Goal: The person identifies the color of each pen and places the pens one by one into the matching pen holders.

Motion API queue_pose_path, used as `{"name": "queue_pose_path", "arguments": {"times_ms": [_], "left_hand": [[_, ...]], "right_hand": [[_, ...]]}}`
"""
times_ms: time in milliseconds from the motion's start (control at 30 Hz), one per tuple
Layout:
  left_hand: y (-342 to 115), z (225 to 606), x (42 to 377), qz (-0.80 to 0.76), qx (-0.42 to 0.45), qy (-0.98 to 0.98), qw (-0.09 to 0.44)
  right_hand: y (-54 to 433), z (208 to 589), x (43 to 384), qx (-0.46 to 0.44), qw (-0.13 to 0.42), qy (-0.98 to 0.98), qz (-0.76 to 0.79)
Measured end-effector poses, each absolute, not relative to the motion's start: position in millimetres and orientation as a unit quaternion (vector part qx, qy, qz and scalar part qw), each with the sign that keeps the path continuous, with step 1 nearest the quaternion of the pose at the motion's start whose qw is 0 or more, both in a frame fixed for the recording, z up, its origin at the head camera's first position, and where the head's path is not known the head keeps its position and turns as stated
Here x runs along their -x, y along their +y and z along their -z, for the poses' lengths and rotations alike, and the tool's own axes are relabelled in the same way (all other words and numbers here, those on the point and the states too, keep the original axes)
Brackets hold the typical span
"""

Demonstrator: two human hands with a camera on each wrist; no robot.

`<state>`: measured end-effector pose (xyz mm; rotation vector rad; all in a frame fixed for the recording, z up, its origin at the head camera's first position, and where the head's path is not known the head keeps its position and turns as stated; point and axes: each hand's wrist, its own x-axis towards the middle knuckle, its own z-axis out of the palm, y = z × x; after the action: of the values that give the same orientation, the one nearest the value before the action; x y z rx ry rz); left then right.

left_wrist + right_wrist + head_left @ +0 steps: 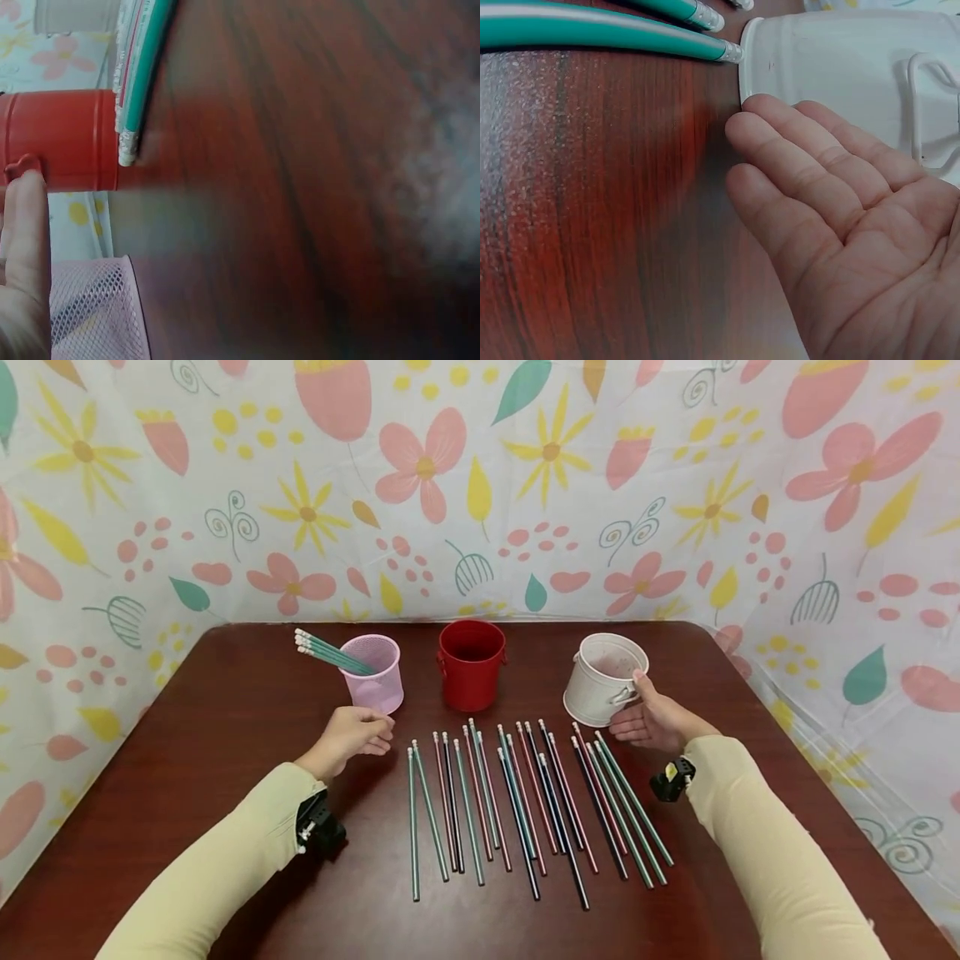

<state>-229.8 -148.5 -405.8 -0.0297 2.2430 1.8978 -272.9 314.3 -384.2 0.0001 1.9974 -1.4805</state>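
Watching our right hand (656, 720) now: fingers straight, thumb spread apart from them, white bucket (588, 695) just beside, thumb by its rim, contact we cannot tell. Our left hand (348, 739): fingers relaxed, clamped on nothing, pink mesh cup (380, 691) just beyond, green pencils (330, 652) leaning inside it. Between our hands, nearer us: loose pencils (537, 787) in row. Farther off, between both: red bucket (470, 682).

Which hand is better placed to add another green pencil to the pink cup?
Probably the left hand: it is near the pink cup and the leftmost green pencil, while the right hand is at the white bucket.
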Motion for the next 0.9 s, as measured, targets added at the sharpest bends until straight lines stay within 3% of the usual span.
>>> {"name": "queue_pose_path", "arguments": {"times_ms": [300,500,633,900], "left_hand": [[-139,405,232,-0.506,-0.058,0.830,0.226],[-137,405,229,-0.463,-0.051,0.837,0.287],[-133,405,226,-0.429,-0.051,0.850,0.303],[-118,409,219,-0.345,-0.070,0.891,0.285]], "right_hand": [[314,383,276,-0.021,0.332,0.757,0.562],[315,377,282,-0.042,0.338,0.769,0.541],[315,373,285,-0.037,0.354,0.772,0.526],[313,374,282,-0.053,0.368,0.765,0.526]]}}
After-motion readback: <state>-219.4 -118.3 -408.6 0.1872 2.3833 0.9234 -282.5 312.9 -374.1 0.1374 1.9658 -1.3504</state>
